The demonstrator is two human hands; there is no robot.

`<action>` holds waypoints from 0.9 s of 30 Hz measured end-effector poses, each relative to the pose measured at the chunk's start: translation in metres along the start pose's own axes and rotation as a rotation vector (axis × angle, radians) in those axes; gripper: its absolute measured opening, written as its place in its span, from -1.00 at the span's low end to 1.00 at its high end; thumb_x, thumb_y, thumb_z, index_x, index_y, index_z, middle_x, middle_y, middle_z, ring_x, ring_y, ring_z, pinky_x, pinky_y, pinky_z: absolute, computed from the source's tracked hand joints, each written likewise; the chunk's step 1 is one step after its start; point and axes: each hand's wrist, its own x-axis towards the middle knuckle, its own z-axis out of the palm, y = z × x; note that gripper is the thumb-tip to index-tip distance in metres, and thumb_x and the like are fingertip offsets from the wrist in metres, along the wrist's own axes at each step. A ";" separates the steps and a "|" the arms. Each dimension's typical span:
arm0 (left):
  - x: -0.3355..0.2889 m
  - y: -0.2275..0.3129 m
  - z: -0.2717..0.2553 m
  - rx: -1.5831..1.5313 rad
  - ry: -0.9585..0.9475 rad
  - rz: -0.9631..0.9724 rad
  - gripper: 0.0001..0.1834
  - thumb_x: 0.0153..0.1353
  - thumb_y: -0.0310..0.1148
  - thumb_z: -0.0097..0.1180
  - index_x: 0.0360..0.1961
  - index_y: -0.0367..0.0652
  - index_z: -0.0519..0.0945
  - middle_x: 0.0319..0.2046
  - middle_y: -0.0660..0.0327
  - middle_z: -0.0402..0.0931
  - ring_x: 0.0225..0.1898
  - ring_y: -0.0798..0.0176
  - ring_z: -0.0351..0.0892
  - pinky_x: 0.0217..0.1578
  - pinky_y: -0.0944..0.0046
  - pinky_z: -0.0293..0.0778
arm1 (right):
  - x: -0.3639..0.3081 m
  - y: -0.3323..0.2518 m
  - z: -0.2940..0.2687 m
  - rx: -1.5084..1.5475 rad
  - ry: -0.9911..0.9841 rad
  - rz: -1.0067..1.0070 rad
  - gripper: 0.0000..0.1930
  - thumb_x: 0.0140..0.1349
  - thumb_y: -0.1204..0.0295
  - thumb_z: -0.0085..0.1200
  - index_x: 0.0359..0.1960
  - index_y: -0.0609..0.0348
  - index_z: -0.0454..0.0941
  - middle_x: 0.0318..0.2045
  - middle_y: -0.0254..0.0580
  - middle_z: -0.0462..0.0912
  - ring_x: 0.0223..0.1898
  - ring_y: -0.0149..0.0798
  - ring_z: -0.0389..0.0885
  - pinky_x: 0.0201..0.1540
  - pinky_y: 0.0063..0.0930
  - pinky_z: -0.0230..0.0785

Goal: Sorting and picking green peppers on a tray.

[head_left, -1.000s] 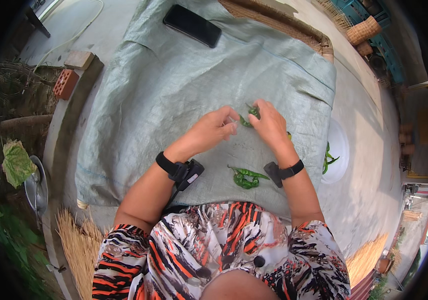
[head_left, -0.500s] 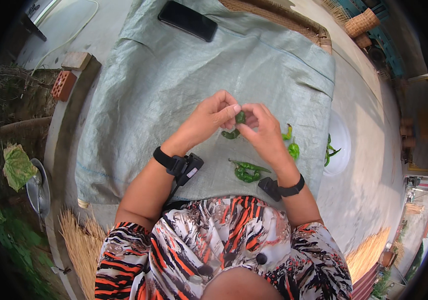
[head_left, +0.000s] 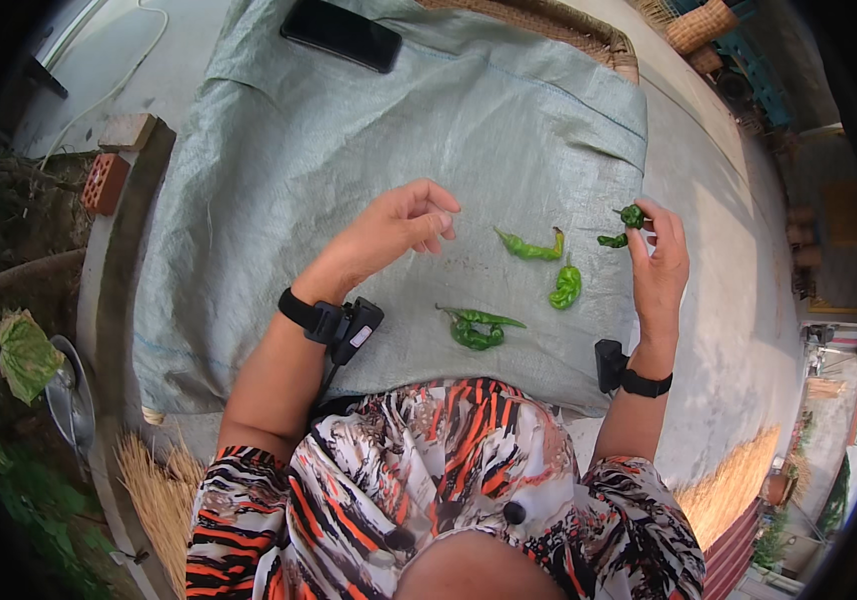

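Out over the right edge of the cloth, my right hand [head_left: 661, 250] pinches a dark green chili pepper [head_left: 632, 216] between thumb and fingertips. A curled dark green piece [head_left: 612, 241] shows just below it; whether it belongs to the same pepper is unclear. My left hand [head_left: 404, 228] hovers above the middle of the cloth, fingers loosely bent and nothing visible in them. Between the hands lie a light green pepper with a yellowish stem end [head_left: 531, 246] and a crumpled bright green one [head_left: 567, 287]. Closer to me rest a few twisted green peppers [head_left: 479, 330].
A pale green woven cloth [head_left: 289, 200] covers a wicker-framed surface [head_left: 589, 35]. At its far side lies a black phone [head_left: 341, 34]. To the left are a red brick [head_left: 106, 184], a low concrete kerb [head_left: 114, 280] and a metal basin [head_left: 74, 400]. Straw [head_left: 154, 500] stands nearby.
My hands have separated. The right one carried the dark pepper rightward to the cloth's edge, where it hides the white bowl; the left stayed near the middle, now without the pepper.
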 end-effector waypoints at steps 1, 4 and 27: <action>0.001 0.000 0.000 -0.002 -0.002 0.001 -0.79 0.32 -0.33 0.07 -0.07 -0.13 0.51 -0.32 0.34 0.56 -0.33 0.49 0.49 -0.24 0.44 0.40 | 0.003 0.020 -0.011 -0.120 0.046 -0.005 -0.64 0.12 0.59 0.10 -0.01 0.08 0.51 -0.10 -0.18 0.56 -0.09 -0.16 0.57 -0.02 -0.34 0.40; 0.003 -0.001 0.001 0.033 0.031 -0.012 -0.81 0.32 -0.35 0.07 -0.09 -0.12 0.51 -0.31 0.35 0.55 -0.34 0.50 0.47 -0.26 0.45 0.39 | 0.005 0.061 -0.019 -0.337 0.115 0.022 -0.64 0.12 0.56 0.11 -0.01 0.08 0.52 -0.09 -0.18 0.56 -0.07 -0.13 0.55 0.01 -0.33 0.39; 0.005 -0.013 0.000 0.295 -0.090 -0.037 -0.65 0.43 -0.15 -0.07 -0.24 -0.26 0.53 -0.43 0.32 0.51 -0.37 0.44 0.48 -0.28 0.38 0.45 | -0.022 -0.075 0.075 0.137 -0.285 -0.446 -0.65 -0.02 0.54 0.18 -0.12 0.09 0.56 -0.25 -0.21 0.58 -0.12 -0.08 0.48 0.01 -0.25 0.28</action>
